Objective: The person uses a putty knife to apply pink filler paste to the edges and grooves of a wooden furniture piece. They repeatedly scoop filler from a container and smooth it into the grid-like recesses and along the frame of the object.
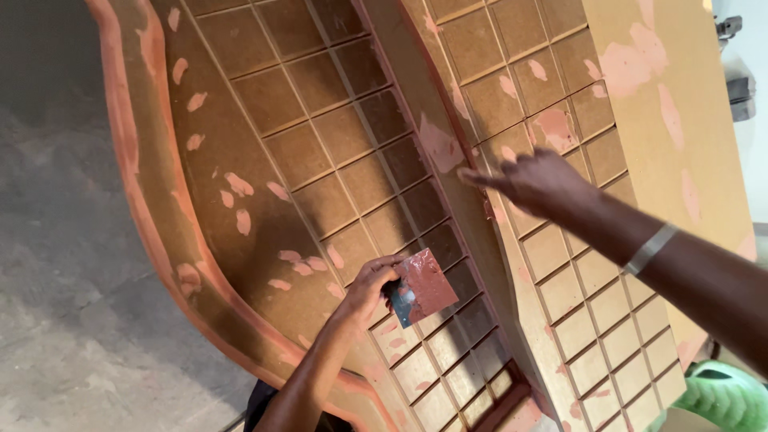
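Your left hand (pixel 370 286) grips one small flat scraper card (pixel 422 286) at its lower left corner, fingers (pixel 382 266) clenched on it. The card's upper face is coated in reddish filler paste, which suggests you hold it by the corner to keep your grip off the loaded area. It hovers just above the lower middle of the panel, over the grid of squares.

Your right hand (pixel 534 181) reaches across from the right with nothing in it. Its fingers are released and extended leftward, the tips pressing on or just above the raised central rib (pixel 448 160) where a pink patch lies. Contact cannot be confirmed from this view. One pale band (pixel 650 249) sits on that wrist.

The workpiece is one large brown fibreboard panel (pixel 240 120) with a curved outer edge and two fields of routed squares, one on each side of the rib. It lies tilted above the concrete floor (pixel 56 280). Pink filler patches (pixel 238 185) are scattered over the plain border, the curved edge and several squares; there are too many, some merging, for an exact count.

One green object (pixel 724 396) shows at the lower right corner, unidentifiable.
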